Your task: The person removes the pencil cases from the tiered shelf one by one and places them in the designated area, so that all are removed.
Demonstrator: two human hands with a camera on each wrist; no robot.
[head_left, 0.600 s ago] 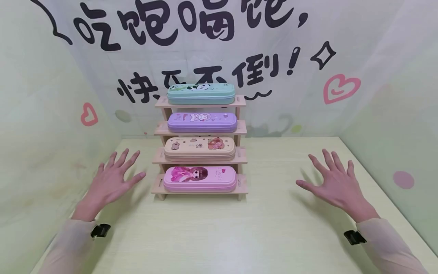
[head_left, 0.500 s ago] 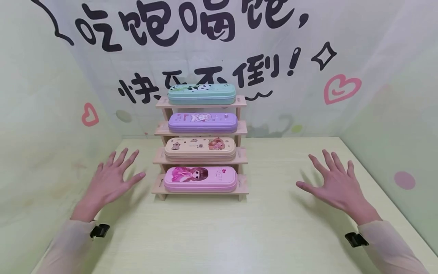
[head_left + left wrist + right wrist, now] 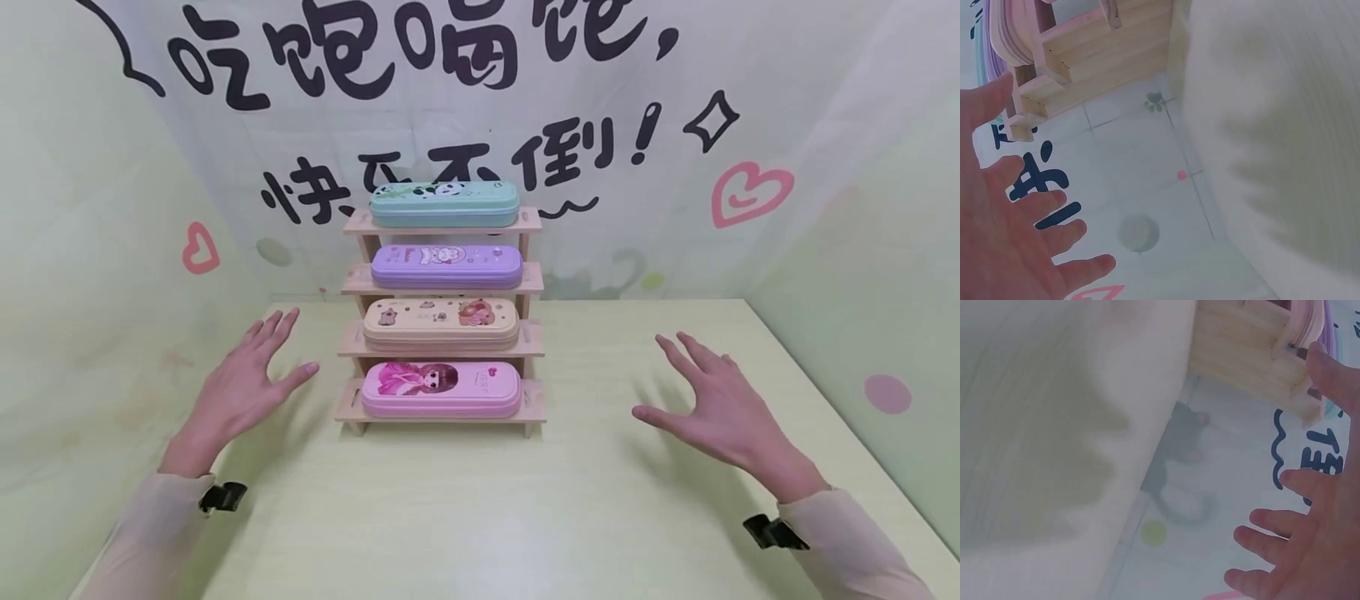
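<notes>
A stepped wooden rack (image 3: pixel 534 402) stands on the table, one pencil case lying on each tier. From the top down they are a mint pencil case (image 3: pixel 445 205) with pandas, a purple pencil case (image 3: pixel 447 267) with a rabbit, a cream pencil case (image 3: pixel 441 325) and a pink pencil case (image 3: pixel 441 389) with a doll picture. Left of the rack, my left hand (image 3: pixel 238 386) hovers over the table, thumb and fingers spread and holding nothing. My right hand (image 3: pixel 726 414) hovers farther off on the right, thumb held apart from the fingers, also holding nothing.
The pale table (image 3: pixel 465 517) meets a printed cloth backdrop (image 3: pixel 637 217) with large black lettering behind the rack. Pale side walls rise at left (image 3: pixel 97 333) and right (image 3: pixel 885 292), close beyond each hand. Black straps sit on both sleeves.
Both hands have turned so their palms face more inward. The right hand has shifted slightly left, towards the rack. The rack and the pencil cases stay in place.
</notes>
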